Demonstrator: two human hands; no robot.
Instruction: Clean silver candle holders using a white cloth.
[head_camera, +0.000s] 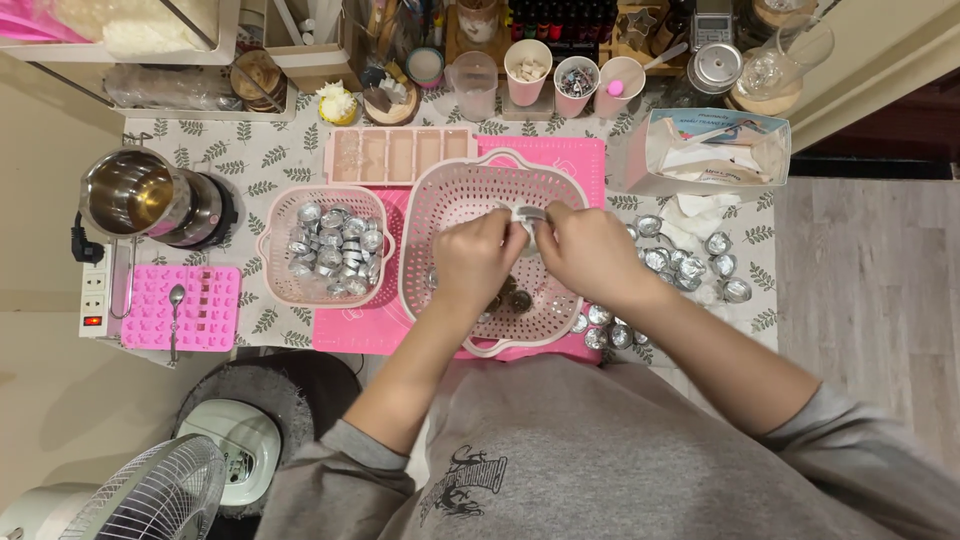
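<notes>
- Left hand (478, 258) and right hand (590, 250): held together over the large pink basket (450, 200), fingers of both pinched on one small foil cup (528, 214) between them.
- Large pink basket: perforated, round-cornered, centred on a pink mat (575, 160); a few small dark pieces visible on its floor below the hands.
- Small pink basket (275, 245): just left of the large one, filled with foil cups.
- Loose foil cups (690, 262): scattered on the leaf-patterned tabletop (265, 160), right of the large basket.
- Open box (712, 150): far right, pale blue and white, white sheets inside.
- Pink tray (400, 155): rectangular, compartmented, behind the baskets.
- Pink mould (205, 305): flat, studded, at left, spoon (175, 315) lying on it.
- Metal pot (135, 192): far left, beside a power strip (92, 295).
</notes>
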